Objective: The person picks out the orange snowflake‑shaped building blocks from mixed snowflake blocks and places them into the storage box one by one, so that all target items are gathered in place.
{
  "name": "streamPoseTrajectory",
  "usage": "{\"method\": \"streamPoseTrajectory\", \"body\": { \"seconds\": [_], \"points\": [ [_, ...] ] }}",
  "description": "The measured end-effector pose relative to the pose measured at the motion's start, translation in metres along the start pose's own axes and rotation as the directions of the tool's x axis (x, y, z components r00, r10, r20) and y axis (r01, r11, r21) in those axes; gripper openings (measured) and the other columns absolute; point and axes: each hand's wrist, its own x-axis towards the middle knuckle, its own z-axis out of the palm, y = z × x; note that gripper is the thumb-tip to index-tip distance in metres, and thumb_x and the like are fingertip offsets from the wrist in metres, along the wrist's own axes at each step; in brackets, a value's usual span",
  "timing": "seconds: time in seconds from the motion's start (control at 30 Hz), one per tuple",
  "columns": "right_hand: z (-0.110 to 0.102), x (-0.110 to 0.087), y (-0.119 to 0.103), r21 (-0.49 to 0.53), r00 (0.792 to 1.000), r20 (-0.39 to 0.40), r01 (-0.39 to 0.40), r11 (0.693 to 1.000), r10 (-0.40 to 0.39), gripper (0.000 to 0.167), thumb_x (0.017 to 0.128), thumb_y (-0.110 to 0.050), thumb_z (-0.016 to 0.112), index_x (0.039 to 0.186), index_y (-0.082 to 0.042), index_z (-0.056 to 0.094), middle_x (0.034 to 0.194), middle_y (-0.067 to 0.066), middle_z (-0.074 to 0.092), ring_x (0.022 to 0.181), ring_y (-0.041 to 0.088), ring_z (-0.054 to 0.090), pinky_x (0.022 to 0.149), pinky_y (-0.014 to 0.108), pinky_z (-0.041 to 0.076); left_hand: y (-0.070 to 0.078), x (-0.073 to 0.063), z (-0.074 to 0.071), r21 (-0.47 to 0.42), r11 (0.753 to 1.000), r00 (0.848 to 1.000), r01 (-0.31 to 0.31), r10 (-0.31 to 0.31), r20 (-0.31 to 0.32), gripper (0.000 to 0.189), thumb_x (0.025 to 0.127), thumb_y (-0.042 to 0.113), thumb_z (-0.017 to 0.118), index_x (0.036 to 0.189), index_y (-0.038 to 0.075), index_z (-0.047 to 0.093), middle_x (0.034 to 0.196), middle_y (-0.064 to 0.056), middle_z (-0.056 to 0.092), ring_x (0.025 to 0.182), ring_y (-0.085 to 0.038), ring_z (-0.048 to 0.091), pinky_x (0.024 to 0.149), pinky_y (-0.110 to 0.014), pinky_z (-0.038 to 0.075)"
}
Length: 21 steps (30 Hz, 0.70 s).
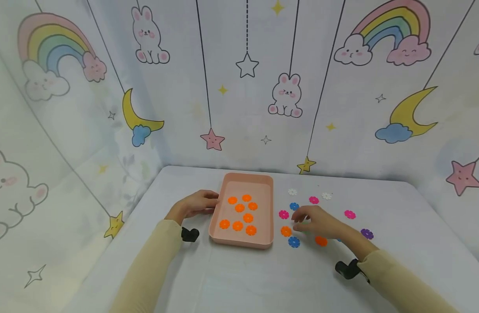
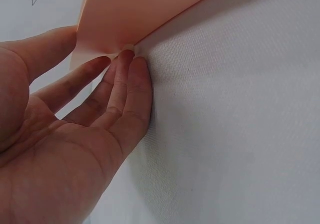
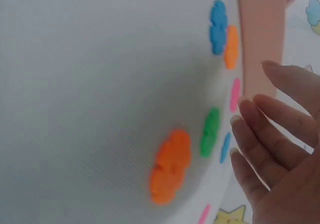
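My left hand (image 1: 198, 202) is at the left side of a shallow peach-pink tray (image 1: 245, 242), gripping its edge with the thumb at the rim and the fingertips against the outer wall (image 2: 145, 13). Inside the tray lie several orange flower-shaped pieces (image 1: 248, 218). To the tray's right, my right hand (image 1: 317, 221) hovers over loose pieces with its fingers loosely bent and nothing between them. Below it are a green flower-shaped piece (image 3: 210, 132), mostly hidden in the head view, and an orange one (image 3: 171, 166). Another orange piece (image 1: 286, 231) lies left of the fingertips.
Around the right hand lie blue (image 1: 294, 242), pink (image 1: 284, 214), purple (image 1: 367, 234) and white (image 1: 292, 191) flower-shaped pieces. The white table (image 1: 208, 278) ends at a curtain (image 1: 177, 108) printed with rabbits and stars. A small black device (image 1: 347, 269) sits at each wrist.
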Motion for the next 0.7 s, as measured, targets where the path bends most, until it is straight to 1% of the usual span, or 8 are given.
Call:
{"method": "streamPoseTrajectory", "body": {
  "seconds": [0.1, 0.23, 0.4, 0.6, 0.7],
  "points": [
    [0.009, 0.001, 0.003, -0.003, 1.0, -0.005, -0.005, 1.0, 0.005, 0.03, 0.09, -0.024, 0.08, 0.114, -0.009, 0.071, 0.104, -0.004, 0.068, 0.101, 0.018, 0.061, 0.085, 0.031, 0.058, 0.0, 0.0, 0.0, 0.0, 1.0, 1.0, -0.003, 0.003, -0.001, 0.049, 0.105, 0.018, 0.059, 0.148, -0.002, 0.047, 0.147, -0.018, 0.052, 0.122, -0.026, 0.06, 0.108, -0.043, 0.05],
    [0.017, 0.005, 0.004, -0.015, 1.0, 0.0, 0.004, 1.0, -0.004, 0.03, 0.09, -0.026, 0.08, 0.113, -0.01, 0.071, 0.104, -0.006, 0.067, 0.101, 0.016, 0.061, 0.086, 0.029, 0.057, 0.0, -0.001, 0.001, 0.003, 1.0, 1.0, -0.007, 0.007, -0.004, 0.048, 0.105, 0.018, 0.059, 0.147, -0.002, 0.048, 0.146, -0.018, 0.053, 0.121, -0.026, 0.06, 0.108, -0.043, 0.05],
    [0.021, 0.009, 0.002, -0.023, 1.0, 0.018, 0.025, 0.999, -0.025, 0.026, 0.09, -0.027, 0.08, 0.109, -0.012, 0.07, 0.1, -0.006, 0.066, 0.098, 0.016, 0.059, 0.084, 0.028, 0.056, -0.001, -0.001, 0.002, 0.003, 1.0, 1.0, -0.009, 0.009, -0.007, 0.049, 0.105, 0.018, 0.059, 0.148, -0.002, 0.048, 0.146, -0.018, 0.053, 0.122, -0.026, 0.06, 0.108, -0.043, 0.05],
    [0.021, 0.011, -0.005, -0.015, 0.999, 0.031, -0.014, 1.0, 0.014, 0.021, 0.09, -0.023, 0.081, 0.105, -0.015, 0.069, 0.097, -0.007, 0.064, 0.095, 0.015, 0.059, 0.082, 0.026, 0.055, -0.002, 0.0, 0.001, 0.006, 1.0, 1.0, -0.016, 0.016, -0.006, 0.049, 0.105, 0.019, 0.06, 0.148, -0.002, 0.047, 0.147, -0.018, 0.052, 0.122, -0.027, 0.06, 0.108, -0.044, 0.05],
    [0.021, 0.012, -0.007, -0.004, 0.999, 0.033, -0.007, 1.0, 0.007, 0.016, 0.091, -0.018, 0.079, 0.102, -0.014, 0.068, 0.094, -0.006, 0.065, 0.092, 0.015, 0.059, 0.079, 0.025, 0.056, -0.002, 0.0, 0.001, 0.008, 1.0, 1.0, -0.015, 0.015, -0.006, 0.049, 0.105, 0.019, 0.06, 0.148, -0.002, 0.048, 0.147, -0.018, 0.052, 0.122, -0.027, 0.06, 0.109, -0.044, 0.05]
  ]
}}
